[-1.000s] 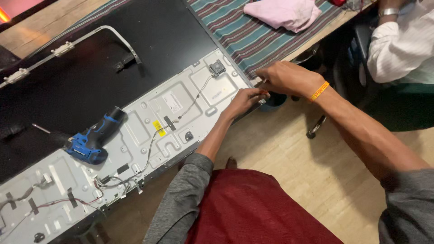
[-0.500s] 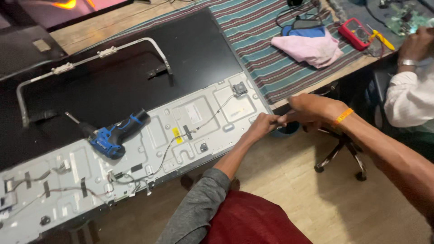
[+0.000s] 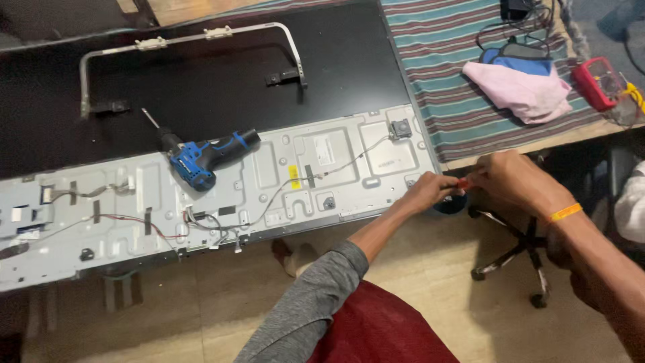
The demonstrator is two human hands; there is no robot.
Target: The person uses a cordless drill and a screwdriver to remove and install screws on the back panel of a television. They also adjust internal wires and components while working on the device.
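A: What is in the right hand (image 3: 514,181)?
B: Something small and red (image 3: 463,182) pokes out. The fingers hide the rest, so I cannot tell what it is.
A: And the dark round thing (image 3: 449,204) under the left hand (image 3: 430,190)?
B: Mostly covered.
A: Does the grey metal panel (image 3: 201,195) end on the left?
B: The picture's edge cuts it off. The red meter (image 3: 595,82) is a bit blurry too.

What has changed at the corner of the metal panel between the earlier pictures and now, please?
Little changed. Both hands stay together at the right corner of the metal back panel: the left hand at its edge, the right hand pinching a small red-handled tool, which shows more clearly now. Nothing was let go. The blue cordless driver lies where it was on the panel, and the pink cloth has not moved.
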